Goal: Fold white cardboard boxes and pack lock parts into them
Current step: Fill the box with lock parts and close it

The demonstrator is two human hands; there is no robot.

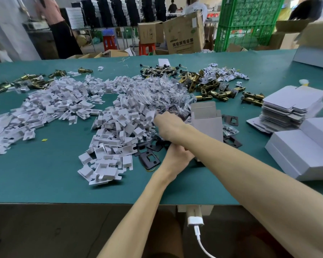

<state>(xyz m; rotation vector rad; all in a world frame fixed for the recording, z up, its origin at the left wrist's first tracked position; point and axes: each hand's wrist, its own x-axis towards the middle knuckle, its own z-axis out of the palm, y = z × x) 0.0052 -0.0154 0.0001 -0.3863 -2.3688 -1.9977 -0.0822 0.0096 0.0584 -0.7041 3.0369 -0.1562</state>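
Near edge of the green counter point(45, 174): a white charger plug point(195, 220) with its cable hangs just under the lip, below the white cardboard box point(207, 120).

Left hand point(175, 158) is at the lower end of the box. Fingers are curled round that end and gripping it, though the right forearm crosses over and hides most of the contact. The box is upright, top flaps open, mouth facing away from the person.

Right hand point(167, 126) is just left of the box, reaching into the heap. Its fingers are blurred and buried in the parts, so I can't tell if they're open or pinching something.

Black strike plates point(150, 159) lie flat on the counter left of and below the box, with a few more on its right side.

Left of the box is a big loose pile of white plastic inserts point(116, 131), spreading toward the far left edge. Just beyond the box is a mound of clear parts bags point(166, 92), touching the insert pile.

Right of the box is a stack of flat box blanks point(291, 107), with closed white boxes point(302, 151) nearer the person beside it.

Beyond the box are brass latches point(218, 94), and further still a tangle of black-headed screws point(160, 69).

Past the counter, behind the box: brown cartons point(183, 34), a green crate point(248, 21), and a person point(52, 21) standing far left.
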